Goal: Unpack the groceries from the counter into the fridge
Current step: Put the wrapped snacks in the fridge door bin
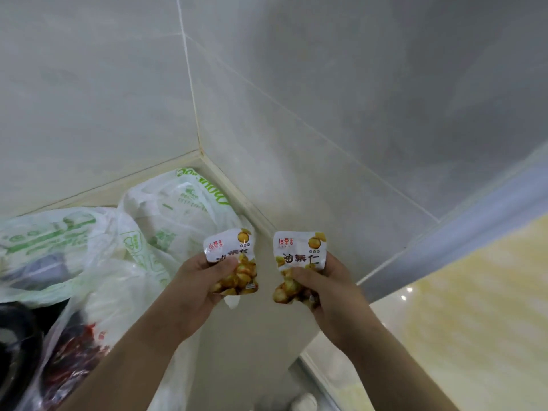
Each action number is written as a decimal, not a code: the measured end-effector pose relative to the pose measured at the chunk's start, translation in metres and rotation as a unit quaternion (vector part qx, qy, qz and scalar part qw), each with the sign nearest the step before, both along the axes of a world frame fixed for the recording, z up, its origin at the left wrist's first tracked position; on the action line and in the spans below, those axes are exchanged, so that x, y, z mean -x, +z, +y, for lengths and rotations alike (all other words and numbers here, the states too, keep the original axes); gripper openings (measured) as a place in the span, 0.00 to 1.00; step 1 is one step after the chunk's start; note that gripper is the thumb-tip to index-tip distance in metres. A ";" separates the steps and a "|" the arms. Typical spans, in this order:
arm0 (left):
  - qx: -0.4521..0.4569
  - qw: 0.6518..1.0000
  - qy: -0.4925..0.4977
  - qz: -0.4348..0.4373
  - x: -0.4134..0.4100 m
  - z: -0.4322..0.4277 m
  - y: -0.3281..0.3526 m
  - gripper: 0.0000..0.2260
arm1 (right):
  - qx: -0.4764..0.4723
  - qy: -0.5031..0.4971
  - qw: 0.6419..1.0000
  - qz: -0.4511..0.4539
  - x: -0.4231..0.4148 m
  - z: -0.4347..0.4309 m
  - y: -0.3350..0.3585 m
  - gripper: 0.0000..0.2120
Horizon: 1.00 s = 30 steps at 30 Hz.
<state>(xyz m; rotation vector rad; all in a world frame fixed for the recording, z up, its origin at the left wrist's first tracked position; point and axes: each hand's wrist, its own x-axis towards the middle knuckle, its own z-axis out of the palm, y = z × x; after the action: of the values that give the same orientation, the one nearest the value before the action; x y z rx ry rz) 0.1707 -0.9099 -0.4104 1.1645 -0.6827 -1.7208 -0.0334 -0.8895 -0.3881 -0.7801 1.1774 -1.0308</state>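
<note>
From the head camera, both hands are raised over the right side of the counter, each holding one small snack packet.

The left hand grips the left packet round its lower half, thumb across the front and fingers curled behind. The right hand grips the right packet the same way, thumb pressed on the printed front. Both packets are white at the top, with red and black lettering and a picture of yellow-brown nuts below. They stand roughly upright, side by side, near each other but not touching.

Behind the left hand, in the counter's back right corner, lies a white plastic bag with green print. A second green-printed bag sits further along the back edge to the left. Nearer the front edge, a clear bag holds something red. Something dark lies at the left; what it is cannot be told.

Pale tiled walls meet above the corner. Beyond the counter's right end, a glossy yellowish floor shows.
</note>
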 end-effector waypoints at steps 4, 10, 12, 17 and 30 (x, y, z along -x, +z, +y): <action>-0.015 0.999 -0.044 0.026 0.018 0.012 -0.005 0.13 | -0.003 -0.017 1.000 0.002 0.021 0.032 0.000 0.14; 0.027 0.988 -0.153 -0.005 0.057 0.036 0.013 0.18 | 0.038 -0.059 0.996 0.054 0.062 0.088 0.018 0.12; 0.049 0.980 -0.193 -0.012 0.077 0.049 0.023 0.24 | 0.055 -0.090 0.993 0.052 0.080 0.113 0.024 0.12; 0.082 0.960 -0.263 -0.044 0.132 0.106 0.045 0.22 | 0.068 -0.204 0.975 0.047 0.120 0.189 0.023 0.12; 0.171 0.895 -0.410 -0.028 0.281 0.304 0.068 0.20 | 0.087 -0.438 0.893 0.059 0.201 0.470 0.044 0.08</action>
<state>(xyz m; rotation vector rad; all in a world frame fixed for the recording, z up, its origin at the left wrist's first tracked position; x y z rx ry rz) -0.1105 -0.6055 -0.3426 0.7020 -1.6078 -2.1095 -0.2343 -0.4197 -0.3440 -0.4252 1.6078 -1.8700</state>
